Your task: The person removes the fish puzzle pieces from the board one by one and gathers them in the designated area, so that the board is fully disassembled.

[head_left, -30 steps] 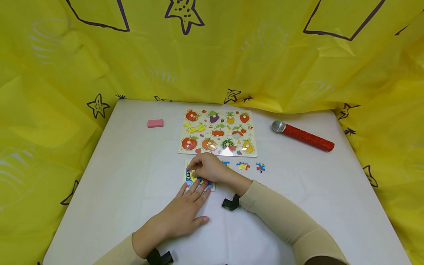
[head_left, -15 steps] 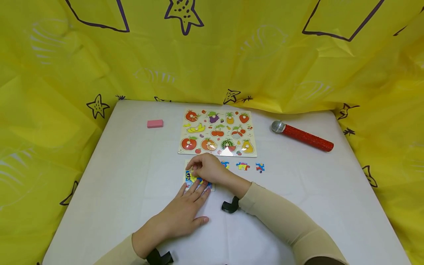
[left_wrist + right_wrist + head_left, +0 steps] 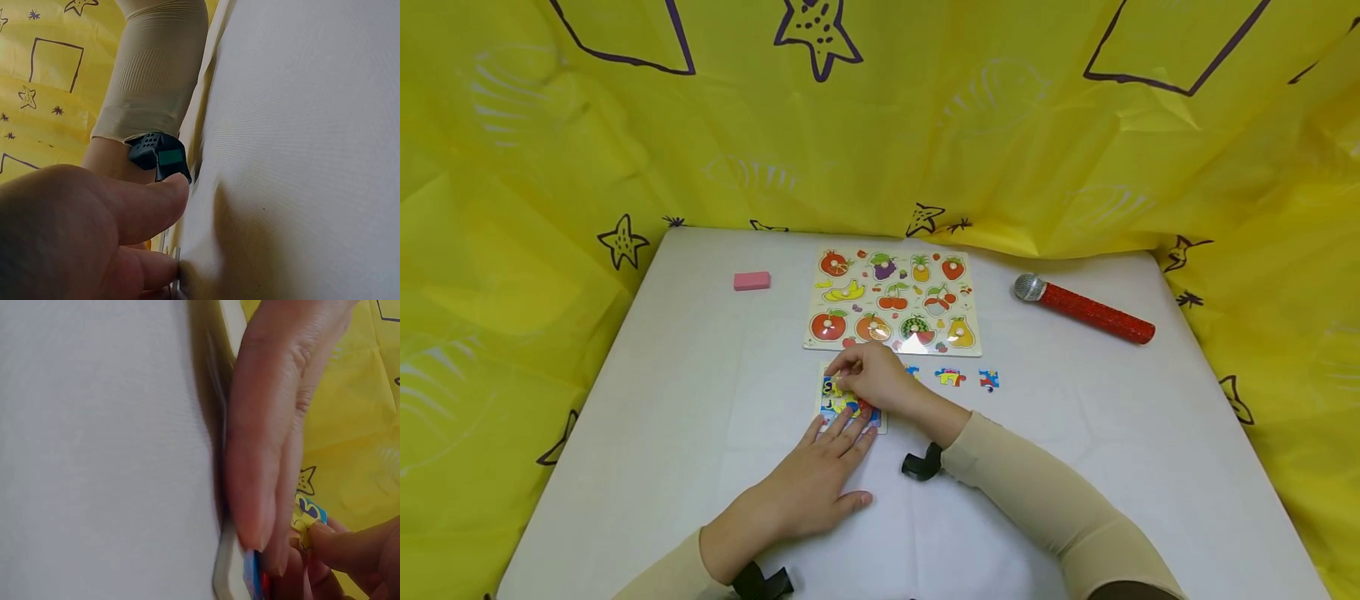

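Straight fingers of my left hand [image 3: 823, 479] rest on the lower part of a small jigsaw puzzle board [image 3: 883, 426], whose pale edge also shows in the right wrist view. Between thumb and fingers, my right hand [image 3: 880, 382] pinches a yellow and blue jigsaw piece [image 3: 310, 507] with a dark curved mark, held over the board's upper left. That hand hides much of the board's upper right. Beside it lie loose jigsaw pieces: one partly covered piece [image 3: 912, 372], a yellow and red piece [image 3: 951, 377] and a blue and red piece [image 3: 989, 379].
A fruit peg puzzle [image 3: 892, 300] lies just beyond the hands. A pink block [image 3: 752, 281] is at the far left, and a red microphone [image 3: 1086, 309] at the right. Black wrist devices [image 3: 922, 462] sit by both wrists. A yellow curtain [image 3: 880, 125] surrounds the white table [image 3: 700, 400].
My right hand has shifted slightly right and up, and the pinched piece has lifted or tilted, so more of the board's left side shows. My left hand stays in place.
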The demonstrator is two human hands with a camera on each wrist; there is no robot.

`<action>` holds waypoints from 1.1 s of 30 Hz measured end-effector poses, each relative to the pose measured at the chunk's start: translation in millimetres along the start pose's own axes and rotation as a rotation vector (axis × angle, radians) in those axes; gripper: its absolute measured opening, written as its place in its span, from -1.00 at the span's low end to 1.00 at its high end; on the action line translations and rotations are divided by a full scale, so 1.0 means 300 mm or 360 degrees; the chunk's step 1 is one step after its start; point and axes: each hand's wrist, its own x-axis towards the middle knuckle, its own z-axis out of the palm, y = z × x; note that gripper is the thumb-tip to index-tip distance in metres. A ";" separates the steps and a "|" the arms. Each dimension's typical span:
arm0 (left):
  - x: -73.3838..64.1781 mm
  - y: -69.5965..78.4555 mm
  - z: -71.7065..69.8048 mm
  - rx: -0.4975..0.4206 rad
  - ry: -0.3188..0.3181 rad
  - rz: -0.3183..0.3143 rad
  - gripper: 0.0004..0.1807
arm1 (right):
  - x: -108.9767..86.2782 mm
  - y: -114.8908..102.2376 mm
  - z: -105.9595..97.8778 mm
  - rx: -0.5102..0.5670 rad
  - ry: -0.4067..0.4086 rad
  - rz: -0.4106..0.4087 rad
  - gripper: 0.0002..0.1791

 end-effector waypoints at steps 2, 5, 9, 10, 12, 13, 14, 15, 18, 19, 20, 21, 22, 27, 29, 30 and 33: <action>0.001 0.000 0.000 -0.0005 -0.0006 -0.0005 -0.11 | -0.001 0.002 -0.008 0.0037 -0.0012 0.0014 -0.83; 0.002 0.000 -0.001 -0.0012 -0.0023 -0.0015 -0.11 | -0.004 0.003 -0.025 0.0122 -0.0039 0.0040 -0.84; 0.001 0.002 -0.006 -0.0014 -0.0029 -0.0013 -0.11 | -0.015 0.013 -0.056 0.0224 -0.0062 0.0077 -0.85; 0.000 0.003 -0.006 -0.0013 -0.0023 -0.0009 -0.11 | -0.019 0.017 -0.066 0.0241 -0.0064 0.0088 -0.85; 0.001 0.002 -0.006 -0.0010 -0.0023 -0.0008 -0.11 | -0.033 0.025 -0.090 0.0258 -0.0064 0.0118 -0.85; 0.001 0.002 -0.006 -0.0009 -0.0022 -0.0008 -0.11 | -0.041 0.031 -0.103 0.0270 -0.0064 0.0137 -0.85; 0.001 0.002 -0.006 -0.0006 -0.0019 -0.0006 -0.10 | -0.050 0.036 -0.117 0.0262 -0.0059 0.0142 -0.85; 0.001 0.001 -0.005 -0.0005 -0.0020 -0.0006 -0.10 | -0.060 0.041 -0.131 0.0252 -0.0054 0.0148 -0.86; -0.001 0.001 -0.008 -0.0007 -0.0017 -0.0007 -0.10 | -0.088 0.062 -0.172 0.0198 -0.0029 0.0165 -0.86; -0.001 0.001 -0.008 -0.0004 -0.0017 -0.0008 -0.10 | -0.098 0.069 -0.184 0.0184 -0.0022 0.0171 -0.86; -0.001 0.001 -0.008 -0.0003 -0.0016 -0.0009 -0.10 | -0.108 0.077 -0.195 0.0172 -0.0014 0.0180 -0.86; -0.001 0.001 -0.009 0.0001 -0.0019 -0.0013 -0.09 | -0.117 0.083 -0.206 0.0158 -0.0010 0.0196 -0.86; -0.001 0.002 -0.010 0.0003 -0.0024 -0.0018 -0.09 | -0.127 0.090 -0.215 0.0153 -0.0007 0.0216 -0.86; -0.001 0.003 -0.008 -0.0002 -0.0049 -0.0039 -0.08 | -0.170 0.118 -0.243 0.0183 -0.0046 0.0332 -0.87; -0.001 0.003 -0.006 -0.0011 -0.0054 -0.0043 -0.07 | -0.182 0.131 -0.246 0.0187 -0.0068 0.0363 -0.88; -0.001 0.004 -0.005 -0.0009 -0.0054 -0.0043 -0.07 | -0.187 0.138 -0.247 0.0180 -0.0077 0.0370 -0.88; 0.000 0.005 -0.004 -0.0002 -0.0049 -0.0043 -0.08 | -0.199 0.155 -0.246 0.0155 -0.0095 0.0384 -0.87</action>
